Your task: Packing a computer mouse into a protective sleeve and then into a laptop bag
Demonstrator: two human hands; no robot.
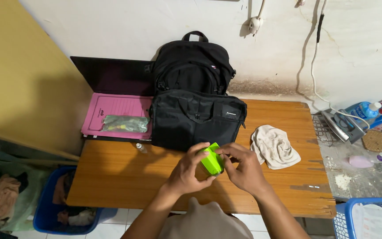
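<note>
A small bright green box-shaped object (211, 160) is held between both hands above the wooden table (124, 177). My left hand (188, 171) grips its left side with fingers over the top. My right hand (242, 167) pinches its right edge with thumb and fingertips. Just behind the hands stands a black laptop bag (195, 117), with a black backpack (192, 64) leaning on the wall behind it.
An open laptop with a pink keyboard cover (111, 110) and a clear pouch (125, 123) sits left of the bags. A crumpled beige cloth (274, 147) lies at right. An iron (339, 125) and spray bottles (372, 110) stand far right. Blue baskets (49, 212) flank the table.
</note>
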